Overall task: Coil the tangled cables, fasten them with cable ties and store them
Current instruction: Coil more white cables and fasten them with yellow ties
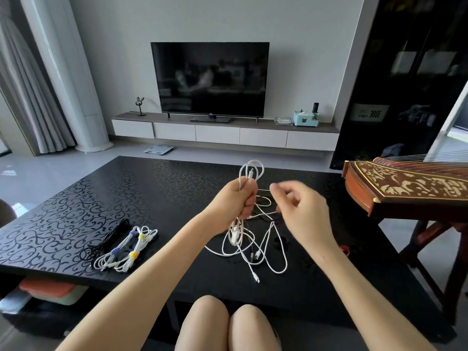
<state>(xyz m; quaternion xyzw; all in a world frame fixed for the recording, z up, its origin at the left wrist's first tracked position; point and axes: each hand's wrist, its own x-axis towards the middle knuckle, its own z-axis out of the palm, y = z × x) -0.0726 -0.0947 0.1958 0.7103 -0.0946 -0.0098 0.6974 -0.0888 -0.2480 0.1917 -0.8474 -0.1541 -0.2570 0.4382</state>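
— What is the left hand holding?
— The seated person's left hand (236, 198) has its fingers curled tight round a bunch of white cable loops (252, 171), raised over the black coffee table (152, 188). The rest of the white tangle (255, 249) trails down onto the tabletop.
— And the right hand?
— The right hand (301, 209) is blurred, its fingers curled beside a thin strand. Whether they pinch it, I cannot tell.
— Any finished?
— White coils (126, 252) lie at the table's left, bound with blue and yellow cable ties (133, 254), a black coil (109, 236) beside them.
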